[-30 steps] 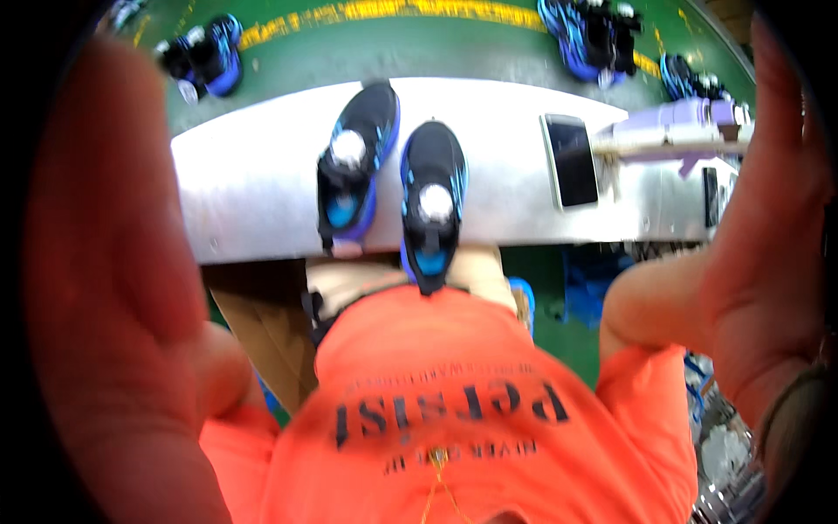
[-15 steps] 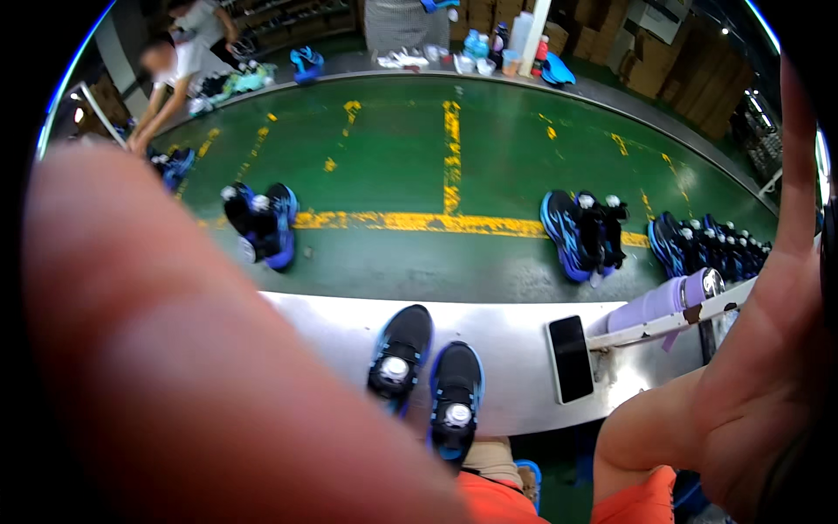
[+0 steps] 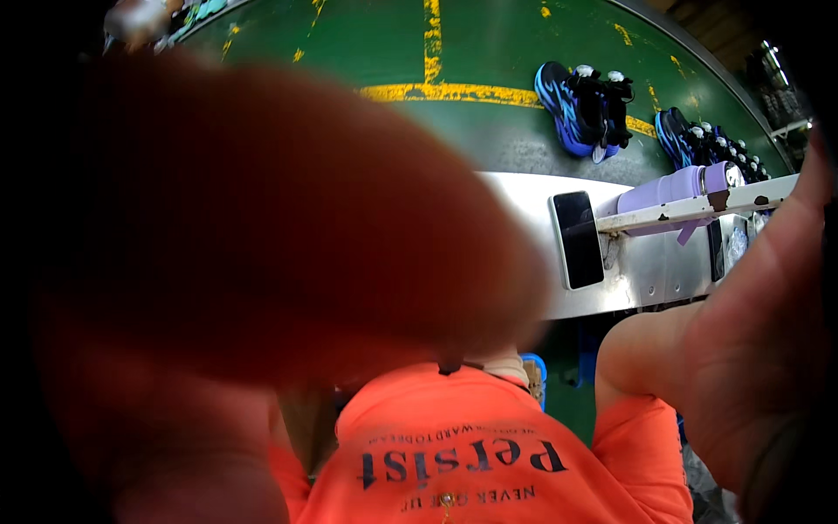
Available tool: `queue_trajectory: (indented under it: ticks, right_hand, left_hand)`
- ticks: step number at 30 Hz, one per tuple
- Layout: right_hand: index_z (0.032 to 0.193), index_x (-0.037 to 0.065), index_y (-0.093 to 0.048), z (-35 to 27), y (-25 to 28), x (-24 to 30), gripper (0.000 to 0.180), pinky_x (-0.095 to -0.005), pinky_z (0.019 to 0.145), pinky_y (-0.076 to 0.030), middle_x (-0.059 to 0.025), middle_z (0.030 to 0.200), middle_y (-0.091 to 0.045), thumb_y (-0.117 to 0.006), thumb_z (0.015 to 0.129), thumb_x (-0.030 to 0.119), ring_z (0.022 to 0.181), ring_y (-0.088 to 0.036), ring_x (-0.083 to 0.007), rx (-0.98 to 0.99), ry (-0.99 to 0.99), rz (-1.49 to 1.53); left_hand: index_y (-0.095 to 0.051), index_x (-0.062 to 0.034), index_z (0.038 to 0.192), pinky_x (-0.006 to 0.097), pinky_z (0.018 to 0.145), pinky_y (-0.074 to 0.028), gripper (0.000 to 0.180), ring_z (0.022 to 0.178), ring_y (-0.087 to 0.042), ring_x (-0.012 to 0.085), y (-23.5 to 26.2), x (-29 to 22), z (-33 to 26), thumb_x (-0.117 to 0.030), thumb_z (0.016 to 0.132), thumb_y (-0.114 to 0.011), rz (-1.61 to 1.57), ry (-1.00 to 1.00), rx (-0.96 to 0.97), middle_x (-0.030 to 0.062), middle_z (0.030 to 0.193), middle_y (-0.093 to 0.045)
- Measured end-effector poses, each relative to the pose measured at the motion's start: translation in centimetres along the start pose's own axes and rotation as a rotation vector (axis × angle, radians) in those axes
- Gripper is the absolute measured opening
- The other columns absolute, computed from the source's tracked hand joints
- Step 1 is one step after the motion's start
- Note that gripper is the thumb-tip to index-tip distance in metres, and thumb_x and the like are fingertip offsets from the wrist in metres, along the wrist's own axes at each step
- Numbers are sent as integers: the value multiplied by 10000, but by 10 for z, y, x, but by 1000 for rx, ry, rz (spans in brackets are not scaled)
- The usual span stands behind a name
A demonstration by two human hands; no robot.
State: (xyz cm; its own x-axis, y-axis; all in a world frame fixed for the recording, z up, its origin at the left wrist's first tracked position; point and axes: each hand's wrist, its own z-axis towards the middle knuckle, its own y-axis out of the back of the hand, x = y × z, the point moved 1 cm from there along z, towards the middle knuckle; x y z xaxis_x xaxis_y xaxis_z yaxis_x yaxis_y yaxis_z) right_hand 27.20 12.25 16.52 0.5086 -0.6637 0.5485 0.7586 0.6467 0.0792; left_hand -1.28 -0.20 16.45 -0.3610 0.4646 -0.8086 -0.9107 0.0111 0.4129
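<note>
My left hand (image 3: 305, 218) is raised very close in front of the view, a dark, blurred mass over the left and middle. Its fingers are too smeared to read, and it hides the left part of the metal table. At the right edge my right hand (image 3: 751, 341) is also raised close by, its palm and wrist showing while the fingertips run out of the picture. Whether either hand grips anything is hidden. Beyond them, a phone (image 3: 578, 240) with a dark screen lies on the metal table (image 3: 642, 293).
A lilac bottle (image 3: 663, 194) lies along a chipped white rail (image 3: 698, 208). Black-and-blue sneakers (image 3: 580, 113) stand on the green surface (image 3: 489, 39) with yellow lines; a row of more shoes (image 3: 711, 144) is farther right. A blue-rimmed container (image 3: 539, 380) sits below the table.
The view has tilted down, showing more of my orange shirt. My left hand has swung across the middle, covering the place where two sneakers showed on the table. My right hand stays at the right edge.
</note>
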Motion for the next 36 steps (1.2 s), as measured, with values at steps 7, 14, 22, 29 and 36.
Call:
queue_trajectory:
  ticks: [7, 14, 22, 29, 36]
  right_hand:
    - [1259, 60, -533, 13, 9, -3, 520, -312, 855, -428, -85, 1093, -563, -678, 785, 215, 951, -534, -182, -23, 59, -24]
    - [1256, 61, -536, 13, 11, -6, 505, -318, 864, -424, -92, 1105, -562, -662, 794, 220, 962, -534, -191, -13, 58, -45]
    - [1253, 63, -540, 10, 13, -4, 488, -326, 875, -419, -100, 1120, -562, -644, 804, 226, 974, -533, -202, -11, 41, -43]
    - [1250, 64, -543, 9, 18, 3, 475, -332, 885, -415, -107, 1132, -561, -628, 813, 231, 985, -533, -211, -15, 52, -45]
    - [1247, 65, -546, 7, 25, 10, 462, -339, 894, -411, -114, 1145, -561, -612, 822, 237, 996, -532, -220, -29, 65, -33]
  left_hand:
    - [-528, 36, 1130, 353, 711, -473, 467, 907, -580, 265, 4, -33, 23, -373, 908, -534, -290, 87, -252, 161, 1012, -558]
    - [-560, 64, 1128, 357, 773, -500, 481, 927, -597, 287, -31, 9, -17, -364, 930, -464, -613, 106, -96, 192, 1060, -587]
    - [-583, 78, 1097, 350, 760, -517, 391, 916, -601, 296, -31, 8, -17, -256, 925, -475, -687, 100, -83, 212, 1087, -586]
    - [-603, 90, 1069, 343, 748, -531, 316, 906, -605, 304, -35, 4, -15, -162, 921, -484, -787, 72, -61, 230, 1111, -586]
    - [-623, 102, 1041, 336, 736, -546, 248, 896, -609, 312, -15, -36, -4, -69, 916, -494, -1112, -142, -28, 248, 1134, -585]
